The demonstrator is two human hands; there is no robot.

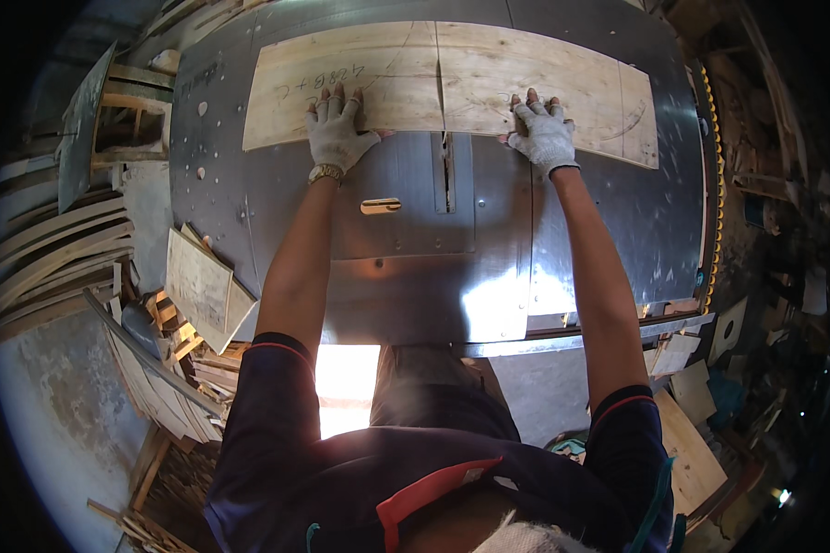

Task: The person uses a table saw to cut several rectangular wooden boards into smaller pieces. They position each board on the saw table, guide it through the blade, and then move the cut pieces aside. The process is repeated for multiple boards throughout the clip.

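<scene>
A long pale plywood board [590,83] lies across the metal saw table [397,295], divided near its middle by a dark narrow line or gap [439,78] in line with the table's slot [447,170]. My left hand [339,129], in a fingerless glove, rests with fingers spread on the left part of the board, near its front edge. My right hand [539,134], gloved the same way, lies with fingers apart on the right part. Marks are drawn on the board's surface. I cannot make out a blade clearly in the slot.
Offcut panels [203,286] lean by the table's front left corner. Stacked curved wooden strips [55,258] and a wooden frame [134,111] are at the left. A yellow ridged strip [715,184] runs along the table's right edge. Scattered boards [692,461] lie at the lower right.
</scene>
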